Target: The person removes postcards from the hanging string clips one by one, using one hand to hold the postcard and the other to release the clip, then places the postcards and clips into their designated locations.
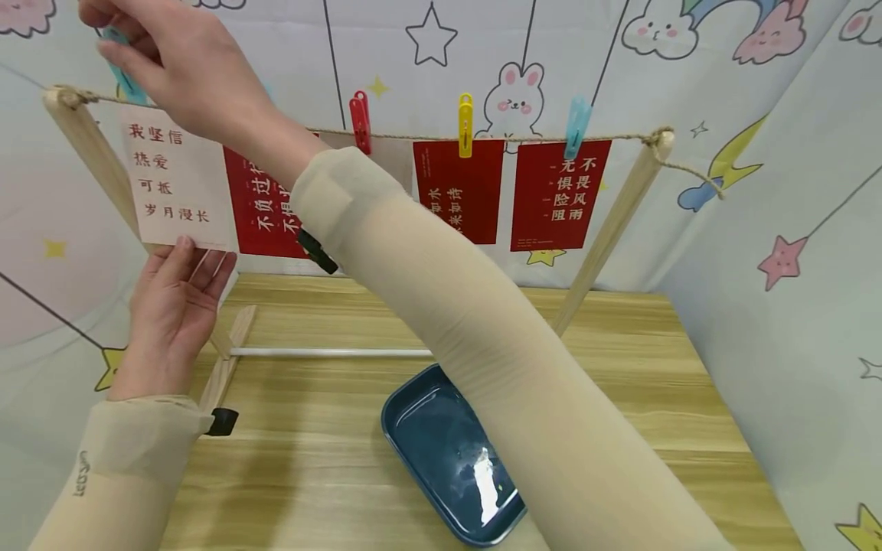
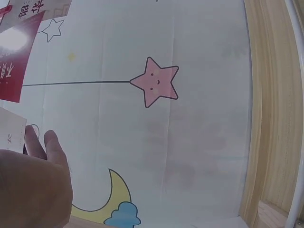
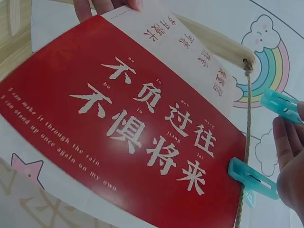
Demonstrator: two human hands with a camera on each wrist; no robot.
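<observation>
My left hand (image 1: 175, 306) pinches the lower edge of a white card (image 1: 178, 187) with dark lettering, thumb in front and fingers behind. The card's top edge lies against the rope (image 1: 393, 136) near its left end. Up there my right hand (image 1: 200, 73) pinches a light-blue clothespin (image 1: 122, 73); in the right wrist view this clothespin (image 3: 280, 103) has its tip close beside the rope. Right next to the white card hangs a red card (image 3: 118, 109) with white lettering, clipped by another teal clothespin (image 3: 251, 178). My right forearm partly hides it in the head view.
Farther right, a red clothespin (image 1: 360, 122), a yellow clothespin (image 1: 465, 126) and a light-blue clothespin (image 1: 577, 128) hold more cards on the rope. Wooden posts (image 1: 606, 222) carry it, with a white rod (image 1: 331, 352) low between them. A dark blue tray (image 1: 441, 451) sits on the wooden table (image 1: 296, 474).
</observation>
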